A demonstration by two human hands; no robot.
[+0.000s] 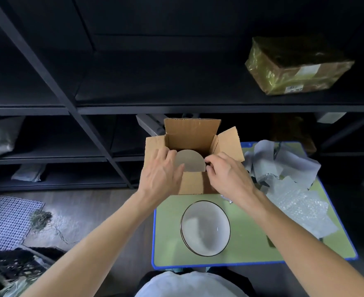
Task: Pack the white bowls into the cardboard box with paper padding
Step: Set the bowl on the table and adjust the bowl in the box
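An open cardboard box (195, 183) stands at the far end of a small green table (168, 232). A white bowl (190, 160) sits inside the box, only its pale round face showing. My left hand (161, 174) holds its left rim, and my right hand (228, 174) pinches its right rim with curled fingers. A second white bowl with a dark rim (205, 228) rests upright on the table, just in front of the box. Crumpled white paper (284, 161) lies at the table's right.
Bubble wrap (299, 206) lies on the table's right side below the paper. Dark metal shelving (176, 108) rises behind the box; a taped parcel (296, 67) sits on it at upper right. A white mesh mat (5, 219) lies on the floor at left.
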